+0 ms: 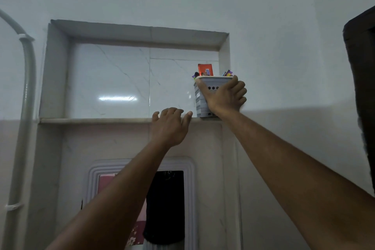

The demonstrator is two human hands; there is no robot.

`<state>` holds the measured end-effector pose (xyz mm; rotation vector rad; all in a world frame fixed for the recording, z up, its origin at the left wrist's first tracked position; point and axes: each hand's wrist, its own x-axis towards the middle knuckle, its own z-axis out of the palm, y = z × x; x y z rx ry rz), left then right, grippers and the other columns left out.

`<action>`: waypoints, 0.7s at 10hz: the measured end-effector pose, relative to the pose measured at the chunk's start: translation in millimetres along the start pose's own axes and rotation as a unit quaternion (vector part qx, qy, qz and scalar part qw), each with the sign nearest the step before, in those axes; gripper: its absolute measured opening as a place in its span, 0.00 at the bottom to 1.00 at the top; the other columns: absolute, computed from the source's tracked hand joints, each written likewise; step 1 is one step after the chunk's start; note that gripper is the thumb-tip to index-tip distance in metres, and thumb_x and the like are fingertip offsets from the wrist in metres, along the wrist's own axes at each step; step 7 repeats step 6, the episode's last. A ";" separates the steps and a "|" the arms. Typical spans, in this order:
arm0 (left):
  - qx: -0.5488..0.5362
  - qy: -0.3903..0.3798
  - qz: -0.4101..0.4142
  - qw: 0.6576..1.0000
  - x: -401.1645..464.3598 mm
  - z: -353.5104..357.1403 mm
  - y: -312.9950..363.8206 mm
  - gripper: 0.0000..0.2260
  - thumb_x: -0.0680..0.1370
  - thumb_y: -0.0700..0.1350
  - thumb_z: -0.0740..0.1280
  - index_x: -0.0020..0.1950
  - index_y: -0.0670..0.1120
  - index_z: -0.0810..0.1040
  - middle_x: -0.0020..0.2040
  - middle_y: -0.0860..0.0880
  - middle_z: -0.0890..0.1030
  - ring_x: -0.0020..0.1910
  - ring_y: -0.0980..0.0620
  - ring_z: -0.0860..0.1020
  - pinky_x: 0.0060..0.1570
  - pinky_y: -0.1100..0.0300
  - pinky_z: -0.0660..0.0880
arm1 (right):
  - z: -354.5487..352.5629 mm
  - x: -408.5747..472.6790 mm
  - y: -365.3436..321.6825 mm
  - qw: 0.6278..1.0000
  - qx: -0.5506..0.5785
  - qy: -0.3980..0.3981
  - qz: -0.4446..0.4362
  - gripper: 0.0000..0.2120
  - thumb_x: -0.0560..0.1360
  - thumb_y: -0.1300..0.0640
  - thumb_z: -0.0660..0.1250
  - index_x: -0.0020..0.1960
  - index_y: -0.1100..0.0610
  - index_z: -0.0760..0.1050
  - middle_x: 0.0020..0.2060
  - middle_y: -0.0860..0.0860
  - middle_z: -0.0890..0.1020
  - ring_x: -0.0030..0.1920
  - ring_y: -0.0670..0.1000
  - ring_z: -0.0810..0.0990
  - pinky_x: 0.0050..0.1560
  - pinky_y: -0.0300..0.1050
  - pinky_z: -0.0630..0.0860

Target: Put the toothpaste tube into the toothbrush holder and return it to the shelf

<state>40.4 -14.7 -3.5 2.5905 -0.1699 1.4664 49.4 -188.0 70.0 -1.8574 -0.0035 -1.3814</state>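
Note:
A grey perforated toothbrush holder (200, 97) stands on the right end of the shelf (91, 121), a ledge in a tiled wall niche. The red end of the toothpaste tube (205, 69) sticks up out of it, beside several brush handles. My right hand (225, 95) is wrapped around the holder's front, fingers curled over its right side. My left hand (171, 126) hovers at the shelf's front edge just left of the holder, fingers spread and empty.
The niche's right wall (224, 57) is close beside the holder. A grey pipe (26, 87) runs down the left wall. A framed mirror (142, 199) hangs below the shelf. A dark object (363, 87) juts in at the right edge.

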 end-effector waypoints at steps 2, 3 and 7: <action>0.004 0.019 0.012 1.000 -2.9 5.0 -3.1 0.30 0.87 0.65 0.48 0.77 0.50 0.76 0.79 0.49 0.74 0.82 0.47 0.67 0.82 0.39 0.55 | 19.2 -21.7 20.8 0.997 -0.058 0.013 -0.048 0.53 0.81 0.22 0.55 0.88 0.62 0.49 0.81 0.60 0.62 0.75 0.62 0.66 0.74 0.59 0.64; 0.002 0.017 0.015 1.000 -5.7 4.5 -2.6 0.29 0.87 0.65 0.48 0.77 0.50 0.76 0.79 0.50 0.74 0.82 0.48 0.66 0.82 0.40 0.54 | 19.2 -32.3 35.4 0.992 -0.105 -0.007 -0.072 0.48 0.86 0.28 0.51 0.89 0.62 0.44 0.85 0.61 0.56 0.79 0.63 0.62 0.76 0.60 0.61; -0.105 0.046 0.007 0.993 -15.3 -9.8 -5.0 0.27 0.87 0.64 0.54 0.78 0.51 0.74 0.77 0.49 0.77 0.78 0.46 0.72 0.81 0.42 0.61 | -9.5 -39.1 50.4 0.991 0.021 -0.010 -0.131 0.36 0.85 0.36 0.64 0.81 0.60 0.66 0.75 0.61 0.69 0.72 0.63 0.71 0.70 0.63 0.73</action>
